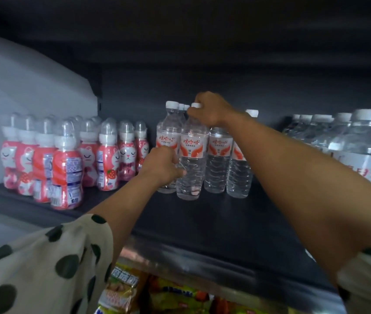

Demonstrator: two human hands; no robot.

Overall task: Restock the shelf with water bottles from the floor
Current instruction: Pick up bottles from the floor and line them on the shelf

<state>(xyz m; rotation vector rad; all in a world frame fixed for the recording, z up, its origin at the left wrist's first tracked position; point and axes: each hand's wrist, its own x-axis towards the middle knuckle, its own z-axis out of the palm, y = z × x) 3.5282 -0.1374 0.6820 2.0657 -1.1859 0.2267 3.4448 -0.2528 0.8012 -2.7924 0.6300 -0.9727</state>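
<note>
Dark shelf (214, 223), snack packs (123, 288) below its front edge. L hand (164, 165) curls round front water bottle (191, 159) mid-body; R hand (209, 109) pinches its cap. Bottle upright on shelf, touching others behind. Pink drinks (66, 159) left, wrapped water packs (350, 141) right.

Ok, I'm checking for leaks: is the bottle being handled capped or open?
Capped. A white cap shows under the right hand at the top of the front water bottle, which stands upright while the left hand grips its body.
</note>
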